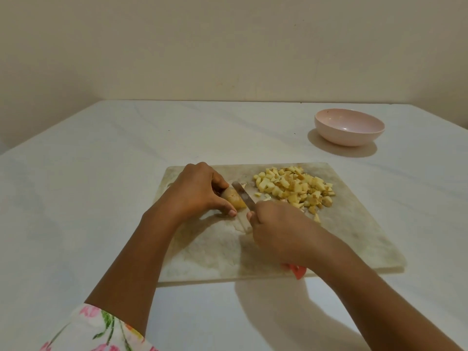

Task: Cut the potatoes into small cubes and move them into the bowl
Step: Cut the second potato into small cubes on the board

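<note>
The left hand (196,190) grips a potato piece (234,198) on the cutting board (354,224). The right hand (278,229) clasps the knife (243,196), blade against it.

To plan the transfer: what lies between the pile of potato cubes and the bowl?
In the head view, only the cutting board far edge and bare table lie between the cubes and the bowl.

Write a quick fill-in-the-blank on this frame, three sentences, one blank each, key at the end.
The bowl is ____ in colour and holds nothing.
The potato cubes lie piled on the ____, not in the bowl.
The left hand holds the potato piece while the right hand grips the ____.
Missing words: pink; cutting board; knife.
</note>
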